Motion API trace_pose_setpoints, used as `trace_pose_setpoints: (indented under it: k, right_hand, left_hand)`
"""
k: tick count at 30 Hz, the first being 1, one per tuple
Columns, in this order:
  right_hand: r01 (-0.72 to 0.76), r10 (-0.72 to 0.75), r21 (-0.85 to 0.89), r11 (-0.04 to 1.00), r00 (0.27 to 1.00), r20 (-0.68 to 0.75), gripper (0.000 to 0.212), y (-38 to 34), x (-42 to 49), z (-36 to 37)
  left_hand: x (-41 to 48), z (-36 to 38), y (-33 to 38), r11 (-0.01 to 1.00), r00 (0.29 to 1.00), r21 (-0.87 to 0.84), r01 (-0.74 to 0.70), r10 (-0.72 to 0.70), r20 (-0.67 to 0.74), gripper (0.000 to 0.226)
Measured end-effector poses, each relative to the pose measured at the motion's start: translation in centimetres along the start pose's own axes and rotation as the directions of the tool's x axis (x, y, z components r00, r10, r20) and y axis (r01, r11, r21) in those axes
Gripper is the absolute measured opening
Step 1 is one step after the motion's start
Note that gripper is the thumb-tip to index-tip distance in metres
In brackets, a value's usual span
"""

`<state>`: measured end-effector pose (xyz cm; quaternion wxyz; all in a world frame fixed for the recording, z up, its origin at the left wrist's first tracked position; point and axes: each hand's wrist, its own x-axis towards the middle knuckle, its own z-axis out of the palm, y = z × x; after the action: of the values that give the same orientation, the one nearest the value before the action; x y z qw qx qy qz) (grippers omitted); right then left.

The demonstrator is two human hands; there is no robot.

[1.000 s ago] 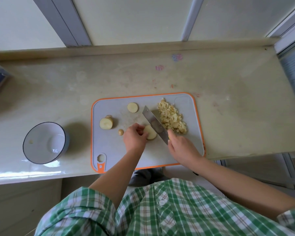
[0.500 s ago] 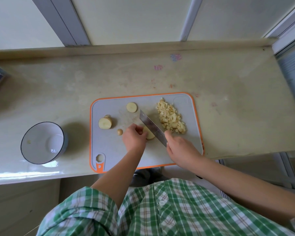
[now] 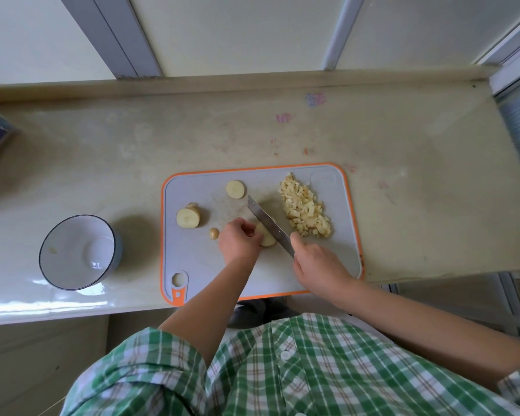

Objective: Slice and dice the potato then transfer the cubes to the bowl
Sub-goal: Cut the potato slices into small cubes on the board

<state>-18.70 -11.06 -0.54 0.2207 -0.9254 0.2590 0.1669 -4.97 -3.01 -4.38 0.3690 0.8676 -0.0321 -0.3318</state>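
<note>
A white round ceramic bowl with a dark rim (image 3: pixel 69 265) is sitting on the pale stone counter (image 3: pixel 403 205), well to the left of the left fingers and holding no cubes yet, only a tiny scrap. On the grey plastic cutting board with an orange edge (image 3: pixel 198 259), a thick uncut potato chunk (image 3: pixel 188 217) and a small brown end piece (image 3: pixel 213 233) are lying just left of those fingers, and a round pale slice (image 3: pixel 235 189) is waiting beyond them. The left hand (image 3: pixel 240 241) is curling its fingers (image 3: pixel 246 228) over a flat potato slice (image 3: pixel 266 237), pinning it to the board. The steel blade of the knife (image 3: pixel 269 225) is standing right against that slice on its far side from the fingertips, with the right hand (image 3: pixel 315 262) gripping the handle, which is hidden inside its closed fingers. Just beyond the right fingers, a heap of pale diced potato cubes (image 3: pixel 305 210) is lying on the board. The person seems to be dicing, with transfer not begun. The next cut is calling for tucked left fingertips, a straight downward stroke and a steady hold on the slippery slice.
</note>
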Motion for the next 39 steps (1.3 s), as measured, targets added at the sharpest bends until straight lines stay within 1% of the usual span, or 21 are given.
trace_pose_setpoints:
  k: [5,10,13,16,18,23,27,31,35,39]
  right_hand:
    - [-0.01,0.011,0.014,1.0,0.999,-0.048,0.029,-0.2,0.2,0.8]
    - [0.028,-0.022,0.067,0.997,0.995,-0.096,0.029,0.1,0.2,-0.4]
    - [0.055,-0.053,0.034,0.998,0.996,-0.077,0.024,0.4,-0.4,-1.1]
    - [0.062,-0.062,0.007,0.998,0.998,-0.029,0.015,0.4,-0.7,-1.2]
    - [0.061,-0.06,0.007,0.998,0.998,-0.015,0.014,0.3,-0.8,-1.1]
    - [0.052,-0.052,0.034,0.998,0.999,0.006,0.013,0.2,-0.8,-0.8]
    - [0.032,-0.033,0.014,0.999,0.999,0.021,0.021,-0.1,-0.3,-0.3]
    - [0.015,-0.015,0.0,1.0,1.0,0.001,0.03,-0.3,-0.2,0.4]
    - [0.011,-0.011,-0.007,1.0,0.999,-0.039,0.027,-0.6,0.2,0.8]
    - [0.029,-0.026,0.037,0.999,0.995,-0.094,0.022,-0.2,0.3,0.5]
  left_hand:
    - [-0.2,-0.2,0.1,1.0,1.0,0.008,-0.007,0.007,0.004,0.022]
    - [-0.5,-0.2,-0.1,0.999,0.999,0.01,-0.037,0.037,-0.007,0.01]
    - [-0.8,-0.1,-0.3,0.999,0.999,-0.006,-0.039,0.038,-0.033,0.008]
    - [-0.8,0.0,-0.3,1.0,0.999,-0.01,-0.015,0.015,-0.047,0.009]
    - [-0.8,0.0,-0.2,1.0,0.999,-0.007,-0.005,0.004,-0.047,0.012]
    - [-0.6,0.2,-0.2,1.0,0.999,-0.015,0.014,-0.014,-0.048,0.017]
    - [-0.4,0.2,-0.2,0.999,0.999,-0.022,0.024,-0.025,-0.047,0.014]
    - [-0.3,0.2,-0.1,1.0,0.999,-0.016,0.027,-0.027,-0.04,0.012]
    - [-0.5,0.0,0.0,1.0,0.999,-0.008,0.024,-0.025,-0.039,0.013]
    - [-0.6,-0.2,0.0,1.0,0.999,0.008,0.005,-0.004,-0.033,0.012]
